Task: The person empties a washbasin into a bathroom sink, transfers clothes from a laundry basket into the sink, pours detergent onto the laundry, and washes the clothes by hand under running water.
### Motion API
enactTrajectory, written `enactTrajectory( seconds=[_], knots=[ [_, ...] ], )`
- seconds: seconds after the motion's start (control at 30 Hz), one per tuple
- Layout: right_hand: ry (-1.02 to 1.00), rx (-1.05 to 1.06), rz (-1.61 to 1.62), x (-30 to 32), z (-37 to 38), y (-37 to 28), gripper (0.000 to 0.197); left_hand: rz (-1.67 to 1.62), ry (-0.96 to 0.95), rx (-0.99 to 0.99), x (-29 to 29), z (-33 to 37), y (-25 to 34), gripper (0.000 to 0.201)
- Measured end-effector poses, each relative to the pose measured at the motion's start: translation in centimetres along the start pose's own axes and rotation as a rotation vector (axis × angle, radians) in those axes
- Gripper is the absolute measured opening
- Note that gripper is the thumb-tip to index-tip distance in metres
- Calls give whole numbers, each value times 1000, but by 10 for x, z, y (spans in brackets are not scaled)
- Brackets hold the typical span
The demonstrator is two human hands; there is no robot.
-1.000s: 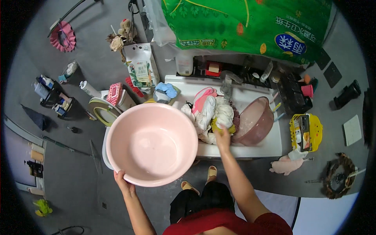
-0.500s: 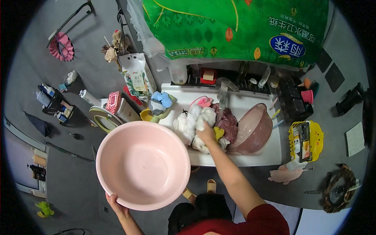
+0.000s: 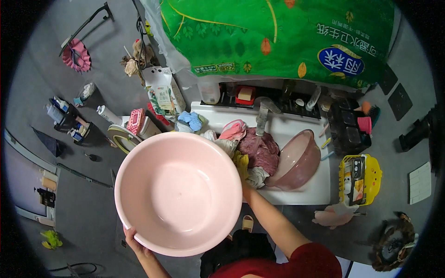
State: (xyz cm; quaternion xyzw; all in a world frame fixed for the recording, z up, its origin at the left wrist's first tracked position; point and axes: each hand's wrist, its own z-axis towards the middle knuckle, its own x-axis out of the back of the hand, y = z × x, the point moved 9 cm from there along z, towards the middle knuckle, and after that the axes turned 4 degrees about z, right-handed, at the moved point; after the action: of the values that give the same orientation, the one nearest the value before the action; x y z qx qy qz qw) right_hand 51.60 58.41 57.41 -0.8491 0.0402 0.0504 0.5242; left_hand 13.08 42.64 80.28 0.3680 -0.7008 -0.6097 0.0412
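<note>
Your left hand (image 3: 134, 238) grips the near rim of the empty pink basin (image 3: 178, 192), held beside the white sink (image 3: 306, 194), while your right hand is hidden behind it, grip unclear, and the wet clothes (image 3: 252, 155) all wait, none yet transferred.

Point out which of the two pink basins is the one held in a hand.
The big opaque pale pink basin, gripped at its near rim by the left hand. The other, a translucent basin, leans tilted in the sink.
</note>
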Motion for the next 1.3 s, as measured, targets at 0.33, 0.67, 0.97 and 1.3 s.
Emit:
enactTrajectory(
  seconds=[0.33, 0.67, 0.97, 1.3],
  knots=[
    [-224, 37, 566, 10, -44, -7, 62, 62, -129, -81, -44, -9, -1, 52],
    [46, 93, 1166, 108, -140, -21, 75, 247, -473, 125, -189, -8, -29, 34],
    [223, 164, 882, 134, -176, -51, 55, 339, -710, 221, -313, 23, -55, 20],
    [657, 349, 1103, 182, -206, -110, 73, 271, -736, 566, -323, 71, -129, 35]
  ],
)
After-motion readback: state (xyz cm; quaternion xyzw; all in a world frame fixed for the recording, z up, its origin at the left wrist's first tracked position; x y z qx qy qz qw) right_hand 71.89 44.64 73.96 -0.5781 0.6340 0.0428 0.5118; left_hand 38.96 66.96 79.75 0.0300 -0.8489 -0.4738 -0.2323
